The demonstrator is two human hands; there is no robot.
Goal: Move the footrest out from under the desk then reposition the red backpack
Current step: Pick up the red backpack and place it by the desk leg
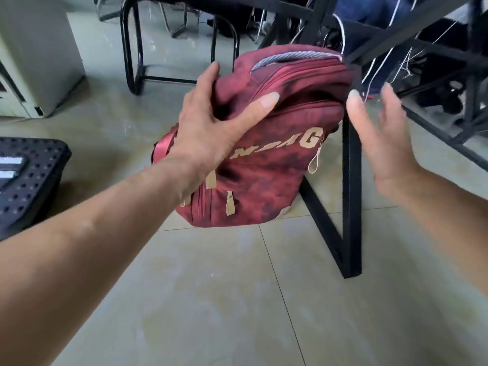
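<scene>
The red backpack [266, 178] with tan lettering and zip pulls stands upright on the tiled floor, leaning against a black desk leg [351, 196]. My left hand [214, 122] grips its upper front, fingers and thumb pinching the fabric near the top. My right hand [383, 143] hovers just right of the bag and the leg, fingers spread, holding nothing. The black footrest [29, 180], with a dotted surface and grey stripes, lies on the floor at the left edge, out from under the desk.
The black desk frame [435, 128] with dangling white cables fills the upper right. A black tubular chair base [137, 67] stands behind the bag. A beige cabinet [34, 62] is at the far left. Open tiled floor lies in front.
</scene>
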